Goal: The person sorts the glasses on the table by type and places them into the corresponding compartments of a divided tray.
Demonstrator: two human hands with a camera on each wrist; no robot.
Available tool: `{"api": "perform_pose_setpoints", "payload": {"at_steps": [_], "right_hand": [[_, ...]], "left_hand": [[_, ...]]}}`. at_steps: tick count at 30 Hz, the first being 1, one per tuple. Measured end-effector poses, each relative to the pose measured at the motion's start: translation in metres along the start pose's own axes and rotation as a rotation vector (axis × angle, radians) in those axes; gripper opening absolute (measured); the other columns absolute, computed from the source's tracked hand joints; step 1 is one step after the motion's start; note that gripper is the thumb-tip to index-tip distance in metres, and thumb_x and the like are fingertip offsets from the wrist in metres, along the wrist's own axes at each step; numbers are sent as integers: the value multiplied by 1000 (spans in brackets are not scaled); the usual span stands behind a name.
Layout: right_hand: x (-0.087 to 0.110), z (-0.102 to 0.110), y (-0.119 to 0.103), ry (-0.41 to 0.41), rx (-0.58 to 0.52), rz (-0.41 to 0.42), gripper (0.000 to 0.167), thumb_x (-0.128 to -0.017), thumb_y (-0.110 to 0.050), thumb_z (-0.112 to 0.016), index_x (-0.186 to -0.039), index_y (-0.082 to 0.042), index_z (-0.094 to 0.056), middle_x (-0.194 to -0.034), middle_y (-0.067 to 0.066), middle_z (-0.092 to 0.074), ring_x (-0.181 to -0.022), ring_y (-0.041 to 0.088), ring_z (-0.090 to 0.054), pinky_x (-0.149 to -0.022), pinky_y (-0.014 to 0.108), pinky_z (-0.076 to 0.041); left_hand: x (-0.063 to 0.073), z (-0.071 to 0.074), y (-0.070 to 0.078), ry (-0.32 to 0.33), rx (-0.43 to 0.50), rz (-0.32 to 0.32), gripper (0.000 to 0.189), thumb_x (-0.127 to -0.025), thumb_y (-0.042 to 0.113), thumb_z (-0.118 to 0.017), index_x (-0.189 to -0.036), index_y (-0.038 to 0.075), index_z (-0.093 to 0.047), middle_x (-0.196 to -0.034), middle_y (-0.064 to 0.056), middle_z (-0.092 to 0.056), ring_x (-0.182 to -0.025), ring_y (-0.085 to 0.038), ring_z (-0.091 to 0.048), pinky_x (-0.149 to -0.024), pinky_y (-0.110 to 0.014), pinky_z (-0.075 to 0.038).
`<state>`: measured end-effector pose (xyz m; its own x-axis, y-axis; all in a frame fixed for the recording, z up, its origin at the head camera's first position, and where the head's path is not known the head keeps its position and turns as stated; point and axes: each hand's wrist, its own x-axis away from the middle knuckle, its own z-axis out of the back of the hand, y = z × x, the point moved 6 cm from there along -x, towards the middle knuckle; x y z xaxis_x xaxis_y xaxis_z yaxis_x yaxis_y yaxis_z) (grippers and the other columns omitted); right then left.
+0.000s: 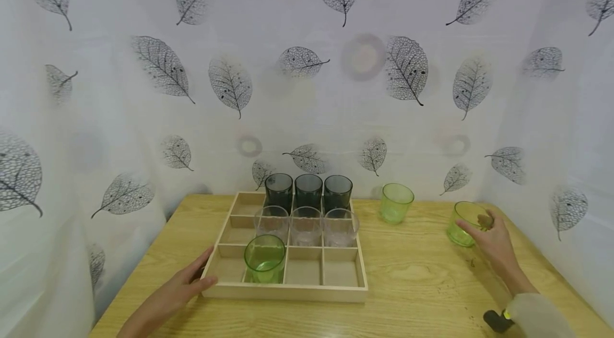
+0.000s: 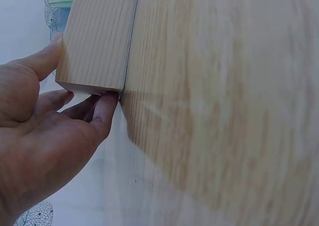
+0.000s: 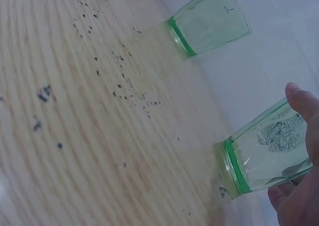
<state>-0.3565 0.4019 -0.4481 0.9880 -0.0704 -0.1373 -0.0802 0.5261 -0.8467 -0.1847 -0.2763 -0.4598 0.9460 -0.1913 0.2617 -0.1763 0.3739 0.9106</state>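
Observation:
My left hand [image 1: 179, 287] grips the front left corner of a divided wooden tray [image 1: 288, 292], thumb at the rim and fingers against the side. In the left wrist view the fingertips [image 2: 107, 104] reach the tray's lower edge. At the right, my right hand [image 1: 496, 242] holds a clear green glass [image 1: 461, 226], thumb on one side and fingers on the other. That glass [image 3: 271, 154] stands upright on the table. A second green glass [image 1: 396, 203] stands to its left, near the curtain. Another green glass [image 1: 265, 259] sits in the tray's front row.
Three dark grey glasses [image 1: 308, 191] fill part of the tray's back row, with three colourless glasses [image 1: 307, 227] in the middle row. A leaf-patterned white curtain [image 1: 307, 114] hangs behind the wooden table [image 1: 408, 284]. A black object [image 1: 498, 322] is by the right wrist.

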Motion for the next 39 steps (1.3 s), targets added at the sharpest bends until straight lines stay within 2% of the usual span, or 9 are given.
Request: {"api": "perform_pose_setpoints", "payload": {"at_steps": [13,18,20,23,25,27,32,35,39], "right_hand": [[4,3,1,-4,-2,-2,104,-103,-42,-64,-162,4,8,-159,42,-18,-141,64,-22,-108,76,-25],[16,1,-10,-22,31,42,101,-103,-39,-65,-161,9,3,-157,41,-26,-137,61,-31,-105,75,-30],[21,0,-17,-36,50,60,100,-103,-38,-66,-161,9,1,-156,40,-30,-134,58,-36,-107,56,-42],[30,-3,-28,-73,81,87,98,-104,-36,-65,-161,10,0,-154,39,-33,-131,54,-41,-91,26,-47],[37,-5,-35,-94,102,106,95,-104,-34,-65,-161,9,-2,-153,38,-36,-127,49,-46,-80,16,-43],[43,-6,-40,-106,117,123,93,-104,-32,-65,-161,8,-4,-152,37,-38,-121,36,-54,-80,17,-45],[57,-7,-52,-118,133,165,88,-104,-28,-67,-162,5,-9,-151,33,-42,-108,-2,-52,-78,18,-48],[66,-8,-58,-130,136,182,86,-104,-27,-67,-163,4,-12,-151,31,-43,-103,-12,-49,-79,18,-49],[77,-11,-64,-164,129,194,84,-103,-25,-67,-163,3,-14,-151,29,-45,-105,-13,-52,-81,17,-49]], "left_hand": [[-1,-1,-2,-9,2,4,83,-110,33,-54,-167,9,0,-169,-26,6,-152,-49,0,-118,-66,-19],[0,-2,-2,-14,2,-2,82,-110,31,-53,-167,8,1,-169,-27,6,-151,-50,-1,-117,-66,-21],[0,-2,-2,-10,7,6,82,-110,32,-54,-167,9,1,-169,-27,6,-151,-50,0,-117,-67,-19],[-1,-1,-2,-4,9,13,82,-110,32,-54,-167,9,0,-169,-27,6,-151,-50,1,-117,-68,-18],[-1,-1,-2,-1,4,15,82,-109,32,-54,-167,10,0,-169,-27,6,-151,-50,1,-118,-68,-17],[-1,-1,-2,1,-2,15,82,-109,32,-55,-167,9,-1,-169,-27,6,-152,-50,0,-118,-68,-17],[-1,-1,-2,6,-16,8,81,-110,31,-54,-167,9,-1,-168,-28,5,-151,-50,-1,-117,-68,-18],[0,-1,-2,15,-24,-1,81,-109,30,-55,-167,8,-2,-168,-28,3,-151,-50,-3,-117,-67,-20],[1,0,-1,27,-41,-12,81,-109,30,-56,-167,7,-4,-168,-27,0,-152,-48,-5,-118,-64,-21]]}}
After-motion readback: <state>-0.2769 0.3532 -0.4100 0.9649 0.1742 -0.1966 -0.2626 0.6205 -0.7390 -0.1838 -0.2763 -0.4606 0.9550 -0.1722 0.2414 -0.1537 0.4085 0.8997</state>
